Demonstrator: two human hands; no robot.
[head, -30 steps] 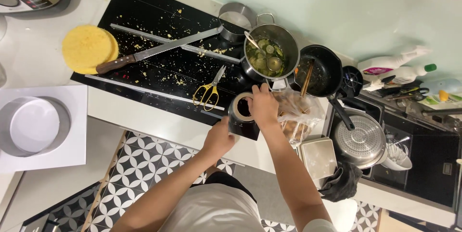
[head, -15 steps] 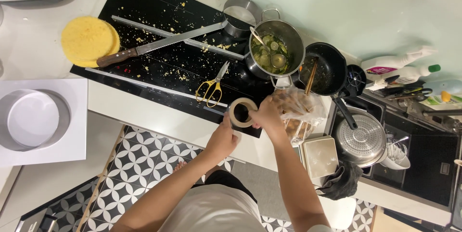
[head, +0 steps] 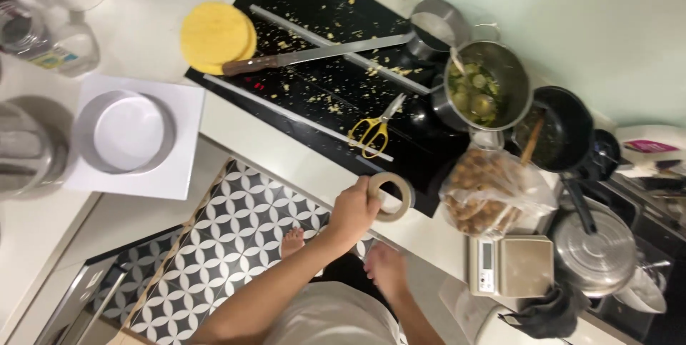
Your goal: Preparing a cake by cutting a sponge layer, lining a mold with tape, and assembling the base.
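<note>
Between left fingers (head: 373, 189): tape roll (head: 391, 196) (pinched).

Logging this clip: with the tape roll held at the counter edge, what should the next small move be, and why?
Probably bring the right hand up to the tape roll to find the loose end. The left hand alone grips the roll over the counter edge, while the right hangs free below, holding nothing.
</note>
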